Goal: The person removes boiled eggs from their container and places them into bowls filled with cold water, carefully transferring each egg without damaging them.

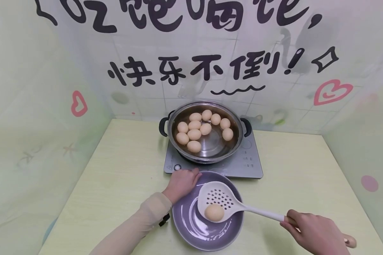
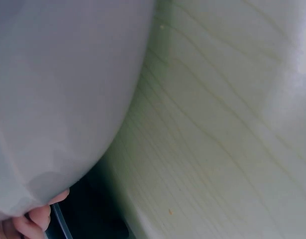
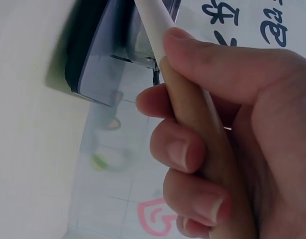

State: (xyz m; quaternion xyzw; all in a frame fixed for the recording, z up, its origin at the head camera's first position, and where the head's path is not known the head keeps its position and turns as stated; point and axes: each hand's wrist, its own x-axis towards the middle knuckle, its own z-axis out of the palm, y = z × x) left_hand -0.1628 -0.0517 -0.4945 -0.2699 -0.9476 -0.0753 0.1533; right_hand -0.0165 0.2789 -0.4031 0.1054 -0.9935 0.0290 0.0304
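My right hand point(image 1: 316, 230) grips the wooden handle point(image 3: 192, 109) of a white slotted skimmer, its thumb and fingers wrapped round it. The skimmer's perforated head point(image 1: 221, 187) is over a purple-grey bowl point(image 1: 185, 223), and one brown egg point(image 1: 214, 213) lies in it. With my left hand point(image 1: 183, 182) I hold the bowl at its far left rim; in the left wrist view the fingertips point(image 2: 39, 216) show under the bowl's pale outer wall point(image 2: 63, 89). Beyond the bowl, several brown eggs point(image 1: 194, 134) lie in water in a steel pot point(image 1: 210, 160).
The pot, with black side handles point(image 1: 247, 127), stands on a flat silver induction cooker point(image 1: 242, 168). The bowl's far rim overlaps the cooker's front edge in the head view. A light wood-patterned table point(image 1: 127, 159) is enclosed by printed wall sheets point(image 1: 140, 102) behind and at both sides.
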